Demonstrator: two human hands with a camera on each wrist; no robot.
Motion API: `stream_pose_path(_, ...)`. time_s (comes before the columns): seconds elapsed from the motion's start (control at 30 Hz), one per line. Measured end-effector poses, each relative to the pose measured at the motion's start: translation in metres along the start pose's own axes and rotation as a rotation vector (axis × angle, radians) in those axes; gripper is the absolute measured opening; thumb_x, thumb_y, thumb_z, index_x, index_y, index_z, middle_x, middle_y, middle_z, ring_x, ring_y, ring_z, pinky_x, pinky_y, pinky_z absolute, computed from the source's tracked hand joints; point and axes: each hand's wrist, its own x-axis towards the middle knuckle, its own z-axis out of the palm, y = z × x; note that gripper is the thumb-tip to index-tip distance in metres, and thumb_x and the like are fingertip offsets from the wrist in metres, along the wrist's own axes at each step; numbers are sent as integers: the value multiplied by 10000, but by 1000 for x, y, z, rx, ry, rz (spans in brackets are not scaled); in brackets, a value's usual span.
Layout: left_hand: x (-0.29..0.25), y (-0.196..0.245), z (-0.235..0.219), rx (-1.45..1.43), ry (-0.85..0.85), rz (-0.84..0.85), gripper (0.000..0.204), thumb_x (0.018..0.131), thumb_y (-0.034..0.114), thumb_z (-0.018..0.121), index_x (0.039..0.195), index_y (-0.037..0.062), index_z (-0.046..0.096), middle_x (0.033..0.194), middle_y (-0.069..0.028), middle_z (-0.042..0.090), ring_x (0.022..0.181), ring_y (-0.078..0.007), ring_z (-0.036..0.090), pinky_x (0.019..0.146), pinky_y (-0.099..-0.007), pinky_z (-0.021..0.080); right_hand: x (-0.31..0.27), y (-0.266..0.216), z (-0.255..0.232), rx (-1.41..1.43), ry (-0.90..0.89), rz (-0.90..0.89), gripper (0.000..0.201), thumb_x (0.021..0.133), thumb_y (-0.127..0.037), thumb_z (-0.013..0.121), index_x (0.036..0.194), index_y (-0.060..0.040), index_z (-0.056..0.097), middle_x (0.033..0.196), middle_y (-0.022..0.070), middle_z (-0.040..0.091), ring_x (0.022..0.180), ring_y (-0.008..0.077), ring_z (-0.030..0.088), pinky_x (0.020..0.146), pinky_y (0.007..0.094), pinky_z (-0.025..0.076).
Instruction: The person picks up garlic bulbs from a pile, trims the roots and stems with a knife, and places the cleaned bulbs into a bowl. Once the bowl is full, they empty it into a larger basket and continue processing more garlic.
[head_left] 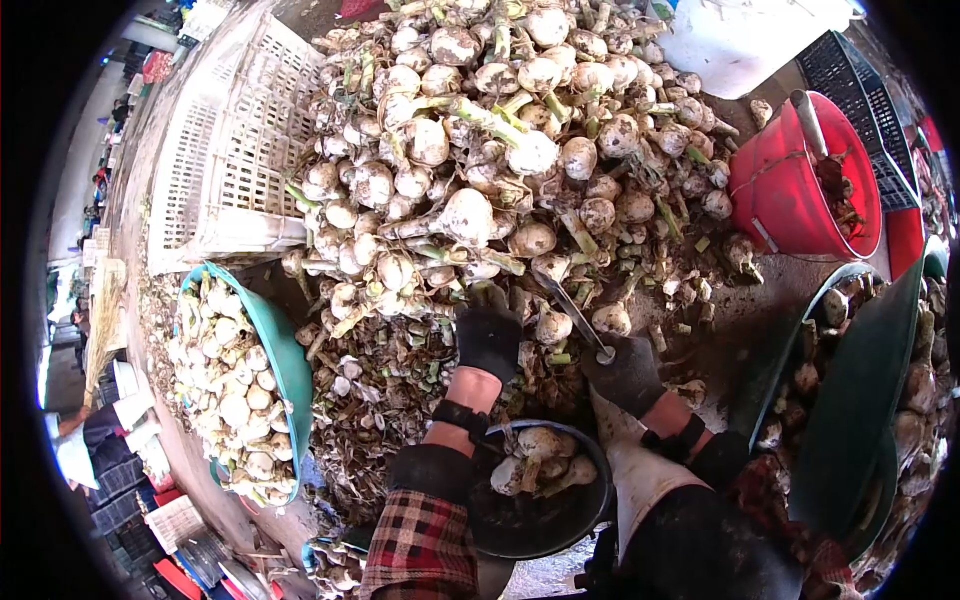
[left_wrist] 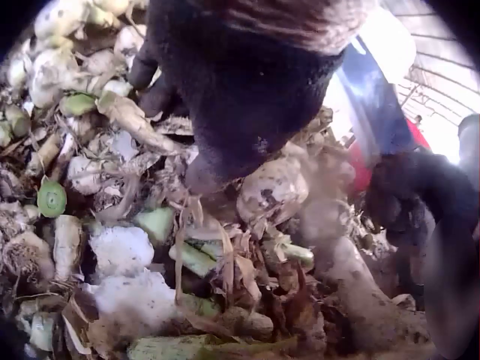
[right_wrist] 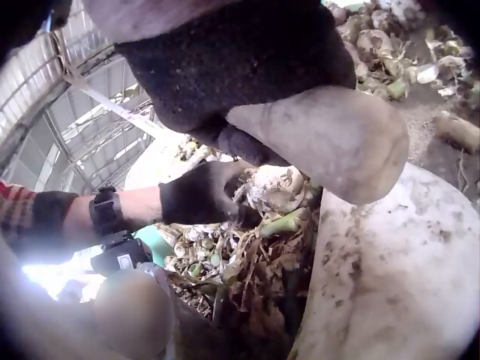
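Trimming step, by my read: black-gloved right hand [head_left: 625,372] curled round the steel knife [head_left: 580,315]; black-gloved left hand [head_left: 488,335] reaches into the dirty white onion pile [head_left: 500,150], grip hidden, can't tell. Next: pull 1 bulb toward the blade.

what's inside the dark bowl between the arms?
The dark bowl holds a few pale trimmed bulbs near its far rim; the rest looks bare. The left forearm covers its left edge.

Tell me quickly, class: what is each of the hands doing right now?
Left hand: gloved, reaching into the garlic pile; whether it grips a bulb cannot be told.
Right hand: gloved, gripping a knife.
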Motion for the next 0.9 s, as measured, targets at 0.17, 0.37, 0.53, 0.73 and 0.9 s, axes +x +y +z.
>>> stream_pose_path(0.17,14,3,6,-100,-137,-73,550,796,282,534,1320,128,467,1236,-196,535,1081,-354,542,928,-591,350,0,5,3,-49,-7,34,192,758,-220,599,796,-38,650,599,190,571,558,339,604,515,399,468)
stream_pose_path(0.37,-12,-8,-14,-238,-78,-5,472,727,371,625,1152,167,597,1091,-142,589,1046,-307,538,828,-465,412,0,-7,-5,109,3,76,228,750,-243,640,774,-16,646,578,199,562,542,340,600,500,396,459)
stream_pose_path(0.53,9,16,18,-169,-17,-3,439,740,254,557,1170,171,596,1104,-158,627,996,-349,585,942,-466,398,3,-17,-14,-53,-57,74,198,787,-203,612,905,-52,661,755,200,637,704,362,639,572,403,492)
stream_pose_path(0.73,7,1,0,-366,28,-16,539,620,350,690,1116,153,618,983,-142,649,949,-317,602,921,-427,417,2,-19,-20,-40,-53,132,192,773,-195,625,838,-17,653,709,208,625,641,357,633,542,406,483)
stream_pose_path(0.9,-33,-31,-45,-1309,294,-246,566,661,188,772,1154,62,524,988,-99,601,975,-198,588,828,-340,497,4,-17,-18,44,22,-4,193,753,-204,648,724,-17,605,598,197,565,570,355,603,505,408,459)
